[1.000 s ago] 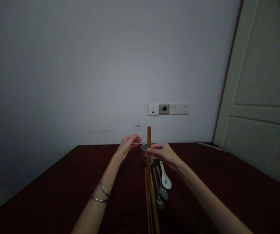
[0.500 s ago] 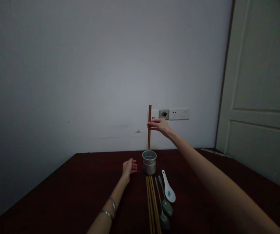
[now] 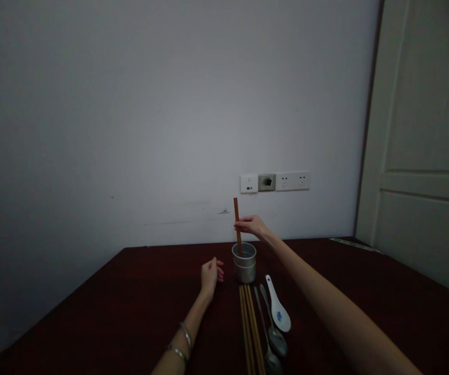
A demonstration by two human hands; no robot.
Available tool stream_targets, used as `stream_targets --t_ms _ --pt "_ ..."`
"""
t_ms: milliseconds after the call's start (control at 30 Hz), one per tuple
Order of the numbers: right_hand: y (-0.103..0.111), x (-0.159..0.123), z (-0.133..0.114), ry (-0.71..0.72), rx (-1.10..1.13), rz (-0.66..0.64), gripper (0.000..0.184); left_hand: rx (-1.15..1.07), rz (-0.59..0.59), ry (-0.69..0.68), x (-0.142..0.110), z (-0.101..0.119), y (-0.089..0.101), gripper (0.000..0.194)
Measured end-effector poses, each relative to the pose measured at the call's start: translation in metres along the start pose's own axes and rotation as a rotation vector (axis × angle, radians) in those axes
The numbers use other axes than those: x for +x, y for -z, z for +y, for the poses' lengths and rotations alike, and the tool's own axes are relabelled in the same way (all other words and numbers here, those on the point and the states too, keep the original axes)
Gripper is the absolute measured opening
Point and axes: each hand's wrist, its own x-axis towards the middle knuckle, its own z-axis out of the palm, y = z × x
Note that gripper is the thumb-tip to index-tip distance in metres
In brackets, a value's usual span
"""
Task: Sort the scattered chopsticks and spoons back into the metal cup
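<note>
My right hand (image 3: pixel 251 225) pinches a pair of reddish-brown chopsticks (image 3: pixel 236 207), slightly tilted, their lower ends inside the mouth of a metal cup (image 3: pixel 245 272). My left hand (image 3: pixel 211 273) rests on the table just left of the cup, fingers loosely curled and a little apart, holding nothing. In front of the cup lie several lighter wooden chopsticks (image 3: pixel 252 328), side by side. To their right are two metal spoons, one (image 3: pixel 272 363) nearer and one (image 3: pixel 277 341) farther, and a white soup spoon (image 3: pixel 281 316) with a blue mark.
The dark red table (image 3: pixel 150 297) meets a pale wall (image 3: pixel 170 130) at the back. Wall sockets (image 3: pixel 292 181) sit behind my right hand. A panelled door (image 3: pixel 423 213) stands at the right, and a thin strip (image 3: pixel 355 245) lies near the table's back right edge.
My right hand has come down with the chopsticks, whose lower ends went from above the cup to inside it. My left hand stays beside the cup. The view has shifted slightly.
</note>
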Motion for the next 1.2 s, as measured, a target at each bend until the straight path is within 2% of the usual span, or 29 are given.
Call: stream_targets --t_ms 267,600,967,1200 --pt "0.002 -0.002 0.027 -0.021 -0.045 0.025 0.024 0.019 -0.009 0.006 0.000 0.001 0.000 0.041" --pt "-0.002 -0.008 0.033 -0.041 -0.183 0.047 0.025 0.009 -0.011 -0.018 0.000 -0.002 0.000 0.041" --pt "-0.001 -0.008 0.044 -0.085 -0.044 0.017 0.013 0.006 -0.017 -0.031 0.003 -0.006 0.000 0.041" --pt "0.000 -0.010 0.049 -0.070 -0.022 -0.002 0.015 0.013 -0.019 -0.041 0.004 -0.006 0.000 0.041"
